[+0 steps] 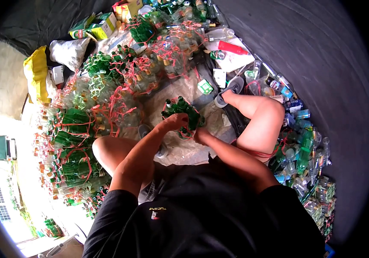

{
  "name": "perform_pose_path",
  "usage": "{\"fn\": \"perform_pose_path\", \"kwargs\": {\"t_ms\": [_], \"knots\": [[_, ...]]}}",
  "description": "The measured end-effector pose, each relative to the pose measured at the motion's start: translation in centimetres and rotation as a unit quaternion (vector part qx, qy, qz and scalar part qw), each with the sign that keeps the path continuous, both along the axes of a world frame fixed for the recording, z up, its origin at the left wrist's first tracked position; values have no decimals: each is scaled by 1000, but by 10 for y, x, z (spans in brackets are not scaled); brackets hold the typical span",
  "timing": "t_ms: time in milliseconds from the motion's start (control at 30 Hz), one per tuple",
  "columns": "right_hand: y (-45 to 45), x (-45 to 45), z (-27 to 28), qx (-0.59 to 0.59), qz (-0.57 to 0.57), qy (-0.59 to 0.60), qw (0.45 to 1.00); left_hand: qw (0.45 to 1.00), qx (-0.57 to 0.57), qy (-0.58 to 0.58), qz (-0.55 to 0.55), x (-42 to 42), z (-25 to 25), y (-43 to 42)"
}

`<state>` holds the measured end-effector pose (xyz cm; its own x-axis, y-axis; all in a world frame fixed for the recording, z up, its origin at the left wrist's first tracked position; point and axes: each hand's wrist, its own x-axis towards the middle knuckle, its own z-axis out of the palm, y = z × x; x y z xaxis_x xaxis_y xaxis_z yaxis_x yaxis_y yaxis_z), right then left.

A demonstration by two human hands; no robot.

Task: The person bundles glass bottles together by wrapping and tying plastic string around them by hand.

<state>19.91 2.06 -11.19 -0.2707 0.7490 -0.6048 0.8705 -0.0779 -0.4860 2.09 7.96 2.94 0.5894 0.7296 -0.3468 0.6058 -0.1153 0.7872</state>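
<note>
Nearest to you is your black shirt (210,210), and beyond it your two knees stand apart. Your right hand (201,136) is at the near right side of a bundle of green bottles (194,115); I cannot tell if its fingers are clamped on the glass or on the pink string (185,137). Your left hand (177,121) lies over the bundle from the left with fingers bent, and whether they are pinched together I also cannot tell. The bundle is around the middle of the floor sheet (160,101), between your two shoes. Farther, near the right edge of the sheet, lies a small green box (205,87). Along the left edge many tied bottles (75,142) are packed close, and past the right edge loose bottles (305,155) lie in a heap. Beyond the far right corner, a red bottle (233,47) lies on a white board (236,62). Beyond the far left corner you have a white sack (69,53), a yellow sack (37,77) and an open carton (102,26).
</note>
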Motion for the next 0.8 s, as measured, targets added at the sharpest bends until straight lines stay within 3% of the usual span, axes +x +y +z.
{"fn": "perform_pose_path", "kwargs": {"t_ms": [33,67,100,133,200,267,400,467,800], "knots": [[7,-7,-30,80,335,-91,934,1000,1,0,0,0,0,0],[12,-12,-55,149,626,-171,746,1000,21,22,-2,0,0,0],[14,-11,-56,149,625,-172,747,998,42,44,-4,1,3,1],[13,-5,-56,150,569,-147,795,998,43,44,-6,3,6,1],[6,7,3,139,367,-46,918,977,122,169,-40,7,21,-2],[2,9,42,130,237,2,963,977,143,151,-44,4,12,1],[-3,7,63,93,154,-15,984,969,203,121,-66,3,-4,8],[-6,7,60,114,124,13,986,977,167,118,-58,4,-3,14],[0,15,67,135,158,45,977,984,119,124,-54,11,4,27]]}}
